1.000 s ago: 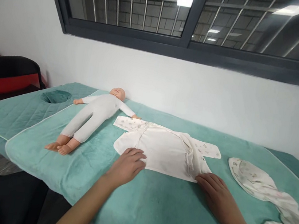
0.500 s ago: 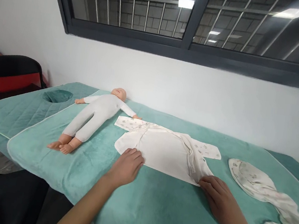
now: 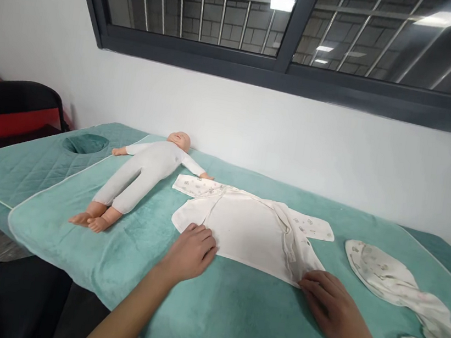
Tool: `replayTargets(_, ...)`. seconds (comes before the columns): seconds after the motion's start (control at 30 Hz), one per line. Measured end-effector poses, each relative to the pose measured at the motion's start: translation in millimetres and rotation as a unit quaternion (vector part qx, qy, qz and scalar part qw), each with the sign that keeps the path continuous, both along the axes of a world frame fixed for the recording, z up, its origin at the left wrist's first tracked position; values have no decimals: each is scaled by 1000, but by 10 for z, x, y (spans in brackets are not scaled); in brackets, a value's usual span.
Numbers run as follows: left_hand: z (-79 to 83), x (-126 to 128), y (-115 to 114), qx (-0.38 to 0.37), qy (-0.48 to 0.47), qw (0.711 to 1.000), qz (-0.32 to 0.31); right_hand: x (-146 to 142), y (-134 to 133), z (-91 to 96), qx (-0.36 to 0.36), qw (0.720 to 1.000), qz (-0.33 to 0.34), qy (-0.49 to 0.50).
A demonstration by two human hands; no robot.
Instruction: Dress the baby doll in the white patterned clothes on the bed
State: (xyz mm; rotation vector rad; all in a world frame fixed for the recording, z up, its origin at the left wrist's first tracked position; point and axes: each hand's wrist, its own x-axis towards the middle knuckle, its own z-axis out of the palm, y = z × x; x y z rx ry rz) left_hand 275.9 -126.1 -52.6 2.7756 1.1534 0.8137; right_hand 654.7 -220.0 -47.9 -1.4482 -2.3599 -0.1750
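Observation:
A white baby shirt (image 3: pixel 248 228) lies spread flat on the teal towel (image 3: pixel 122 255), its sleeves out to both sides. My left hand (image 3: pixel 190 252) rests flat on the towel with fingertips on the shirt's lower left hem, fingers open. My right hand (image 3: pixel 332 308) lies flat at the shirt's lower right corner, fingers stretched and touching the hem. A baby doll (image 3: pixel 138 175) in a pale grey suit lies on its back to the left of the shirt, one hand touching the shirt's sleeve.
More white patterned baby clothes (image 3: pixel 393 282) lie crumpled at the right end of the padded table. A round face hole (image 3: pixel 85 144) shows in the quilted cover at the left. A black and red chair (image 3: pixel 9 110) stands beyond the left end. The white wall runs behind.
Both hands have slid a little toward me along the shirt's lower hem, the right one pulling its corner outward. The shirt lies slightly flatter.

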Motion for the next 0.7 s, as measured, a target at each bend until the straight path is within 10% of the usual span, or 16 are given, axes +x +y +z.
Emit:
replayTargets(0.3,2,-4,11,29,-17,998,59,-695,202,159,-14,989,-58,133)
replayTargets(0.7,-28,44,27,21,5,998,65,-1374,1577,-45,-132,985,-107,-33)
